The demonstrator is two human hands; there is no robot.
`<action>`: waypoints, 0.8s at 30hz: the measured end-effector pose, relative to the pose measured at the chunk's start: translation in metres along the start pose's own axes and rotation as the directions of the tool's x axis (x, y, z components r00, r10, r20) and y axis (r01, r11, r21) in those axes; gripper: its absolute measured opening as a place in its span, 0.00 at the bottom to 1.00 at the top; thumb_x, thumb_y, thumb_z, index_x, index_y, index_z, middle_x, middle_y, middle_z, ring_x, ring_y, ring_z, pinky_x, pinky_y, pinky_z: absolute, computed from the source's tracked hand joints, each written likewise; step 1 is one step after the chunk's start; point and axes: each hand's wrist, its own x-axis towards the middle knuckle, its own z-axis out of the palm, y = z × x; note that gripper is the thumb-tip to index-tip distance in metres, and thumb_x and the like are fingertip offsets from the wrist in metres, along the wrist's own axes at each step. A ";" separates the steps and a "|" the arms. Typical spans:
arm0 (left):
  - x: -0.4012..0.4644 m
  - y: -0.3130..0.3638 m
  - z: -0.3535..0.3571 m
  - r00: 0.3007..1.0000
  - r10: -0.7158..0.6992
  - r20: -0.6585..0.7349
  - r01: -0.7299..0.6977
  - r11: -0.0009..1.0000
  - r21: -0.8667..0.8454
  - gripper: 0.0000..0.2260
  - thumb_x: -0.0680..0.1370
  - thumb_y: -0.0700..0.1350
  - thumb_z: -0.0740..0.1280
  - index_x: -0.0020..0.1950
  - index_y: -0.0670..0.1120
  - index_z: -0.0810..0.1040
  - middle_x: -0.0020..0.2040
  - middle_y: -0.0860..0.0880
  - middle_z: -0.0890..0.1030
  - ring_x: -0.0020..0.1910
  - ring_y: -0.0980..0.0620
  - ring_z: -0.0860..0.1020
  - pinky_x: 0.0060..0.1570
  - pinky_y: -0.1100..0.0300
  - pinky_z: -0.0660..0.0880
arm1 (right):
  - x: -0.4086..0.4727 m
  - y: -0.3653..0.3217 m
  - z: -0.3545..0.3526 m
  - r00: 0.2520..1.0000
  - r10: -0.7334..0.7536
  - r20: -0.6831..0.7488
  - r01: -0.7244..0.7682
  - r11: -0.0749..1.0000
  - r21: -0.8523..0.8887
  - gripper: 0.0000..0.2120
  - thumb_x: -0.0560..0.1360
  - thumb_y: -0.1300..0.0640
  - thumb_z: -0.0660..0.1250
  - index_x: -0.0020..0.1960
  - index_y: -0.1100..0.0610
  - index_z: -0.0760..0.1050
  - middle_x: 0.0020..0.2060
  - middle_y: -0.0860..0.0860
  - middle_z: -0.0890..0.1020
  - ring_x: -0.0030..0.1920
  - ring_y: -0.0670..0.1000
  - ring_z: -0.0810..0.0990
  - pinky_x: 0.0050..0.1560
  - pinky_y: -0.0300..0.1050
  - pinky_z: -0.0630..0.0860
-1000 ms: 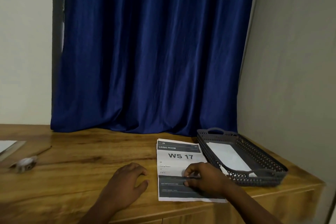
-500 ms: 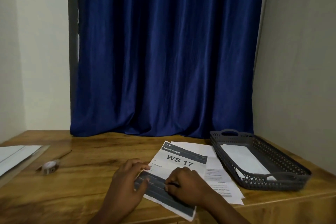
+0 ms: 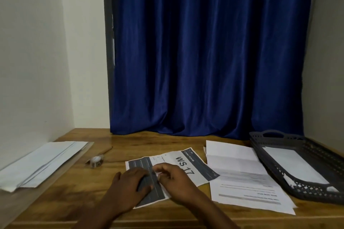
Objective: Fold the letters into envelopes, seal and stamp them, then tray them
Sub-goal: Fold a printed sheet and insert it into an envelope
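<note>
The WS 17 letter [image 3: 183, 168] had swung round since a second before: it no longer lay square on the stack beside the tray but sat turned on the bare wood, its heading running away from me, and the sheets under it [image 3: 243, 176] were now uncovered.

Far left, my pile of envelopes [image 3: 40, 163] lay on a clear sheet, with the small roll of stamps or tape [image 3: 96, 161] just beside it; I could not tell which it was. My left hand [image 3: 131, 185] rested flat, fingers spread, pressing the dark lower band of the letter to the table [image 3: 74, 197]. My right hand [image 3: 176, 180] had its fingers curled, pinching the paper's near edge. I judged the first fold was only starting. The grey tray [image 3: 305, 184] at the right already held one white envelope [image 3: 290, 165], so this letter was a later one.
</note>
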 end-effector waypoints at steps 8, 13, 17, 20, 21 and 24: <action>-0.007 -0.027 -0.029 0.988 -0.001 0.152 0.011 0.998 -0.062 0.17 0.82 0.60 0.61 0.69 0.71 0.62 0.80 0.61 0.62 0.79 0.58 0.59 0.79 0.44 0.54 | 0.008 0.026 0.002 1.000 0.026 -0.005 -0.025 0.851 -0.525 0.28 0.81 0.33 0.53 0.77 0.42 0.65 0.79 0.42 0.64 0.79 0.47 0.60 0.80 0.51 0.55; -0.017 -0.038 -0.031 0.989 0.018 0.145 -0.006 0.997 -0.079 0.16 0.82 0.61 0.59 0.69 0.72 0.61 0.80 0.62 0.61 0.79 0.60 0.59 0.78 0.47 0.54 | 0.002 0.026 -0.002 0.995 0.076 0.061 -0.030 0.834 -0.551 0.44 0.68 0.23 0.40 0.79 0.40 0.60 0.80 0.39 0.59 0.81 0.46 0.56 0.80 0.54 0.51; -0.020 -0.032 -0.039 0.984 -0.008 0.177 0.023 0.996 -0.083 0.28 0.80 0.60 0.62 0.79 0.64 0.58 0.81 0.58 0.62 0.78 0.56 0.61 0.79 0.47 0.57 | 0.002 0.022 -0.006 0.998 0.028 0.047 0.002 0.844 -0.536 0.27 0.79 0.32 0.57 0.75 0.41 0.68 0.77 0.39 0.67 0.77 0.45 0.64 0.78 0.52 0.60; -0.021 -0.031 -0.046 0.977 -0.025 0.210 0.048 0.993 -0.104 0.31 0.79 0.59 0.65 0.80 0.61 0.57 0.80 0.56 0.63 0.76 0.54 0.65 0.77 0.49 0.62 | 0.004 0.019 -0.009 1.000 0.022 0.008 -0.015 0.879 -0.477 0.20 0.79 0.39 0.64 0.69 0.43 0.77 0.71 0.39 0.76 0.70 0.43 0.73 0.72 0.46 0.70; -0.021 -0.031 -0.048 0.976 -0.033 0.216 0.059 0.992 -0.112 0.32 0.78 0.59 0.66 0.80 0.61 0.58 0.80 0.56 0.65 0.75 0.54 0.67 0.76 0.49 0.63 | 0.006 0.017 -0.009 1.000 0.021 -0.003 -0.020 0.887 -0.462 0.18 0.79 0.41 0.65 0.67 0.44 0.78 0.68 0.40 0.78 0.67 0.43 0.76 0.70 0.45 0.73; -0.010 -0.026 -0.050 0.986 -0.070 0.148 0.082 0.994 -0.078 0.30 0.79 0.60 0.65 0.79 0.59 0.60 0.77 0.55 0.68 0.73 0.54 0.69 0.76 0.45 0.63 | 0.016 0.008 -0.001 0.996 -0.022 -0.086 -0.020 0.890 -0.456 0.16 0.81 0.44 0.64 0.65 0.46 0.79 0.64 0.42 0.81 0.62 0.44 0.78 0.66 0.43 0.75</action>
